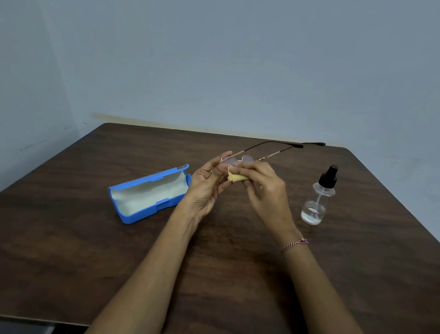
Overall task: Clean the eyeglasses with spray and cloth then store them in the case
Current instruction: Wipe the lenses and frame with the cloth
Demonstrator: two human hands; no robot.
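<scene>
**Glasses held above the surface and wiped with a cloth**

A plain blue-grey wall (pixel 224 47) is seen behind a dark wood-grain surface (pixel 72 260). On the left part of the surface a blue case (pixel 144 213) is laid open, its pale lining turned upward. On the right a clear bottle (pixel 317 202) with a black spray top is stood upright, well apart from the case, with a little liquid at its bottom.

Between the two, both hands are raised over the middle of the surface. The left hand (pixel 206 187) is turned palm toward the camera, and the rim of the glasses (pixel 246 159) is pinched at one end between its thumb and fingertips. The right hand (pixel 265 186) is curled round a yellow cloth (pixel 236 178), which is pressed against the front of the glasses; the lens under it appears to be the one nearer the right hand, though the fingers hide much of it. The glasses are held clear of the surface, with both arms unfolded and pointed away toward the far right. A braided bracelet (pixel 294 244) is worn on the right wrist.
</scene>
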